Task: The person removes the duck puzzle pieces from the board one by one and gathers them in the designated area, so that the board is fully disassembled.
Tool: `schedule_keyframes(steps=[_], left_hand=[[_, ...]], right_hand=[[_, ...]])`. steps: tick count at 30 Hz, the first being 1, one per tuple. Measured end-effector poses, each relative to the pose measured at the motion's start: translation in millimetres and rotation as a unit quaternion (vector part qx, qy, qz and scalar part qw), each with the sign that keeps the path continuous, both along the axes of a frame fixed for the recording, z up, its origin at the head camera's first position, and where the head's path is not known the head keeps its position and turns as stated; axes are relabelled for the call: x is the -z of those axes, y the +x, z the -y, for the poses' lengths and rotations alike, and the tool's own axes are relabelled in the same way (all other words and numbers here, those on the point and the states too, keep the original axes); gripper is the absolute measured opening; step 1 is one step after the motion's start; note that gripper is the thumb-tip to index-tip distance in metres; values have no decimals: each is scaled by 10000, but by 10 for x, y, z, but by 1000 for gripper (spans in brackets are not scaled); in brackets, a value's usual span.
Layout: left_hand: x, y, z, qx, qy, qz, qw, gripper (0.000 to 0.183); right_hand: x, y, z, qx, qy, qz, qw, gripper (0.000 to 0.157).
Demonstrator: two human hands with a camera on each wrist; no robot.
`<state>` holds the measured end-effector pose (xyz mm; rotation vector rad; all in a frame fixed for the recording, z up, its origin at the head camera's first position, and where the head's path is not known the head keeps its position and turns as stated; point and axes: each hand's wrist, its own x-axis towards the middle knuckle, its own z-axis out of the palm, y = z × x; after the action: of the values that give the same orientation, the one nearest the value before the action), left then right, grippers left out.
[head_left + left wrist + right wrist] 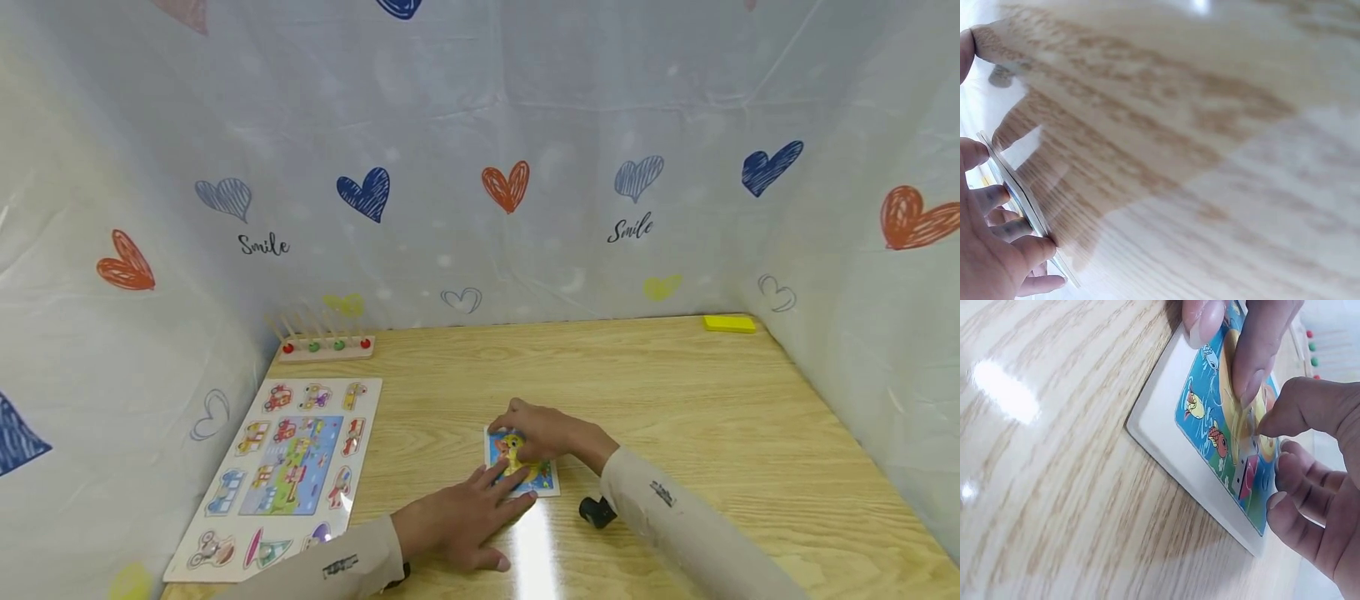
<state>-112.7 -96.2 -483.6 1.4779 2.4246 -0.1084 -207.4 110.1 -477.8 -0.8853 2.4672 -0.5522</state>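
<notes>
A small picture puzzle [553, 483] with a white border lies on the wooden table in front of me. It shows a yellow animal on blue, with little fish [1218, 440]. My left hand [474, 518] reaches in from the lower left, its fingers spread and fairly straight, fingertips on the near part of the puzzle, thumb apart on the table. Over the far part bends my right hand [553, 432], thumb on the picture and curled fingers at the far edge. Whether a loose piece sits under the right fingertips is hidden. In the left wrist view the puzzle [1025, 190] appears edge-on.
At left lies a large white board [366, 417] with vehicle pictures. Behind it stands a wooden peg rack [326, 353] with red and green beads. A yellow block [729, 323] sits at the far right corner. Heart-printed sheets [510, 250] enclose the table.
</notes>
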Motion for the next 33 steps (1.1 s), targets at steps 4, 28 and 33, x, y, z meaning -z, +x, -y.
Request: schedule_keyframes(steps=[4,28,33], left_hand=[[12,-4,6,-48,75,114,9999,83],[36,-21,12,36,75,164,9998,81],[26,-14,16,27,24,112,9999,82]], right_hand=[[-16,12,-20,-64,-2,-11,10000,53],[5,23,21,-12,10,54,10000,55],[9,14,46,-63,29,63,10000,56]])
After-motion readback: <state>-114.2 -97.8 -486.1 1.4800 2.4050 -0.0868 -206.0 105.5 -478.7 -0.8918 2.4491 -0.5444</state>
